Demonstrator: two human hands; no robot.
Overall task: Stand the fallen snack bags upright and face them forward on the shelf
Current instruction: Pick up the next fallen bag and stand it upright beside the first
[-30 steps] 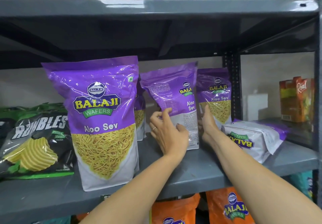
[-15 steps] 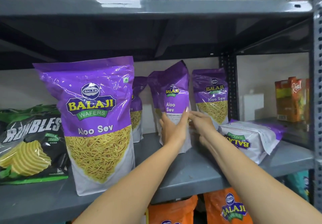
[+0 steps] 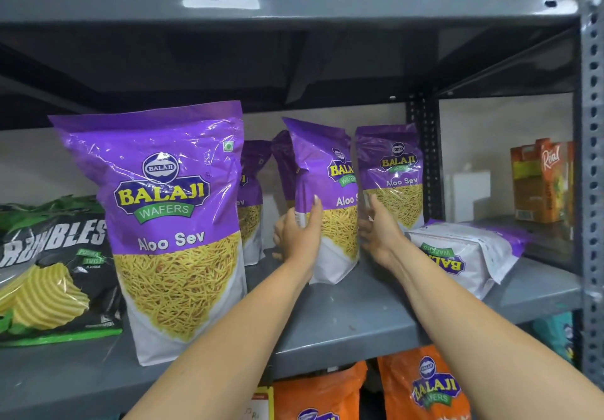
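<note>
Head view shows both hands on a purple Balaji Aloo Sev bag [image 3: 330, 197] standing mid-depth on the grey metal shelf [image 3: 353, 318], its front turned partly rightward: the left hand [image 3: 299, 240] wraps its fingers round the bag's left edge, while the right hand [image 3: 379, 233] presses open fingers against its right side. Just right of it another Aloo Sev bag [image 3: 392, 174] stands upright facing forward, a fallen Balaji bag [image 3: 467, 253] lies flat near the shelf's right end, and a large Aloo Sev bag [image 3: 170, 223] stands at the front left beside a black-and-green Rumbles bag [image 3: 52, 272].
</note>
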